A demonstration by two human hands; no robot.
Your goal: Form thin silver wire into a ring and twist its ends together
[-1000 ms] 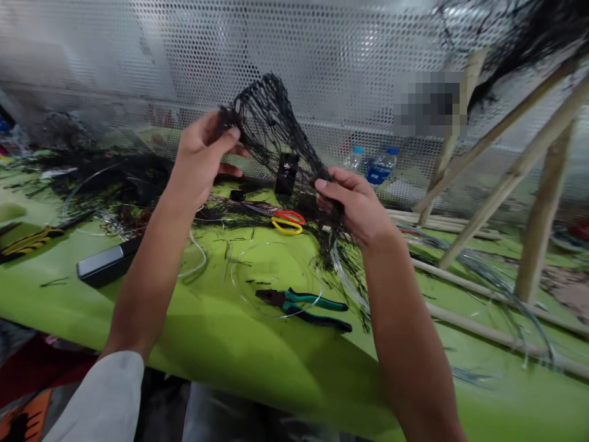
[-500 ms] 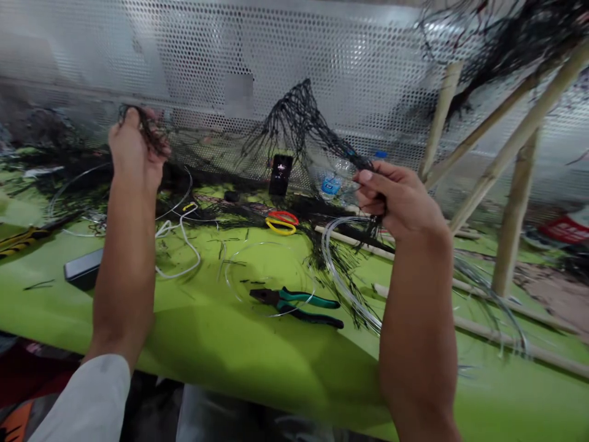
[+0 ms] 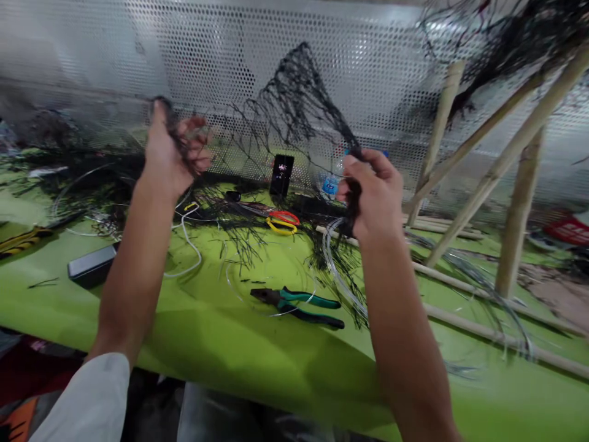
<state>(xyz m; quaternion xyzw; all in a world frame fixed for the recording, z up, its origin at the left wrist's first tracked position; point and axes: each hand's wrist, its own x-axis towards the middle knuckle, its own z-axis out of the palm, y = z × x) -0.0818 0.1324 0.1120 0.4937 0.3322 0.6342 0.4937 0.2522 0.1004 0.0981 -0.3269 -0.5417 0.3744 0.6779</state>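
Note:
A black net (image 3: 294, 107) hangs stretched in the air between both hands above the green table (image 3: 221, 344). My left hand (image 3: 172, 150) is raised at the left, fingers closed on one bunched end of the net. My right hand (image 3: 370, 187) is a fist gripping the other end, with loose black strands and a coil of clear line (image 3: 338, 270) trailing down from it to the table. The net peaks high in front of the perforated metal panel (image 3: 207, 55).
Green-handled pliers (image 3: 299, 304) lie in front of me. Red-and-yellow scissors (image 3: 280, 222), a black phone (image 3: 281, 174), a dark flat case (image 3: 92, 265), white cord (image 3: 186, 242) and a yellow-black tool (image 3: 21, 239) lie on the table. Bamboo poles (image 3: 501, 153) lean at right.
My hands pulled apart, spreading the bunched net wide, then the left hand came back inward. The right hand closed into a fist on its end and the net's peak rose.

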